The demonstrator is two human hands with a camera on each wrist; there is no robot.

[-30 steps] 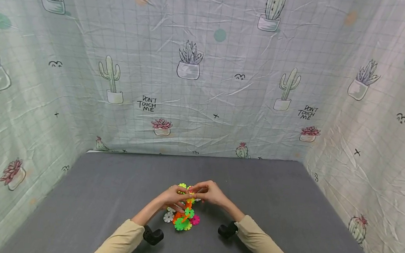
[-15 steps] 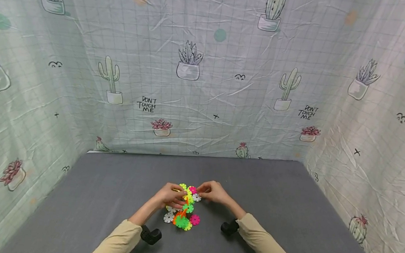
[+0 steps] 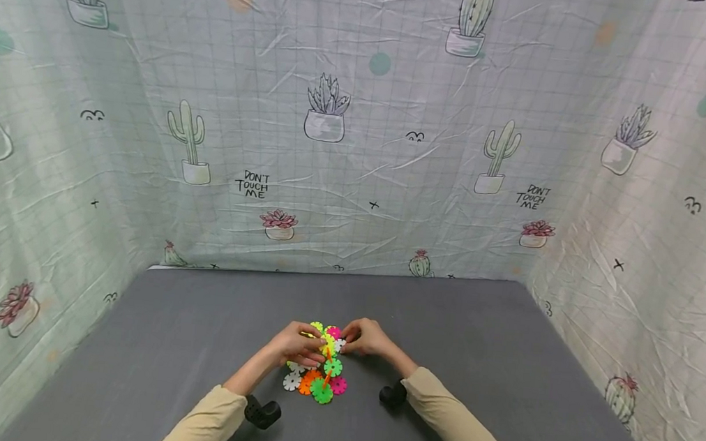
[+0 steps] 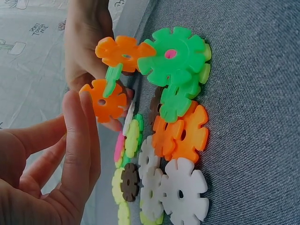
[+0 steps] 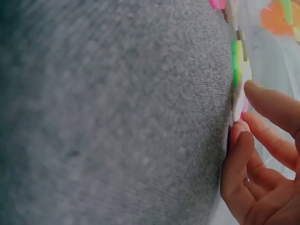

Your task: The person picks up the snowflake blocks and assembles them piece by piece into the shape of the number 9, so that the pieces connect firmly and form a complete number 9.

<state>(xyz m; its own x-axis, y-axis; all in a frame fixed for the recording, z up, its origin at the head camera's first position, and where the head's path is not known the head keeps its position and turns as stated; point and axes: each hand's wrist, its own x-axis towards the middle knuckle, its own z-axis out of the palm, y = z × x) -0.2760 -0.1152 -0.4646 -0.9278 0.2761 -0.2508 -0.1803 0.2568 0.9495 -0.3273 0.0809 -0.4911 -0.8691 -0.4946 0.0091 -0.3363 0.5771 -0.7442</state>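
My left hand (image 3: 298, 345) pinches the end of a short chain of notched plastic snowflake discs. In the left wrist view, the chain runs from an orange disc (image 4: 104, 101) at the fingertips through an edge-on green disc (image 4: 112, 79) and another orange disc (image 4: 123, 52) to a larger green disc (image 4: 164, 70). My right hand (image 3: 369, 337) is low at the pile's right side, thumb and fingers at the edge of a white disc (image 3: 338, 345). In the right wrist view, the thumb overlaps that white disc (image 5: 240, 101), and the fingers bend close over the cloth.
Loose discs lie around the chain: white (image 3: 291, 381), orange (image 3: 307, 382), pink (image 3: 338, 385), yellow (image 3: 316, 326) and another pink (image 3: 333, 331). The table has a grey cloth (image 3: 444, 326). A cactus-print curtain (image 3: 356, 179) stands behind and at both sides.
My right hand has drawn away from the left hand to the white disc at the pile's right. My left hand has stayed near its place, with the chain's lower end swinging slightly.
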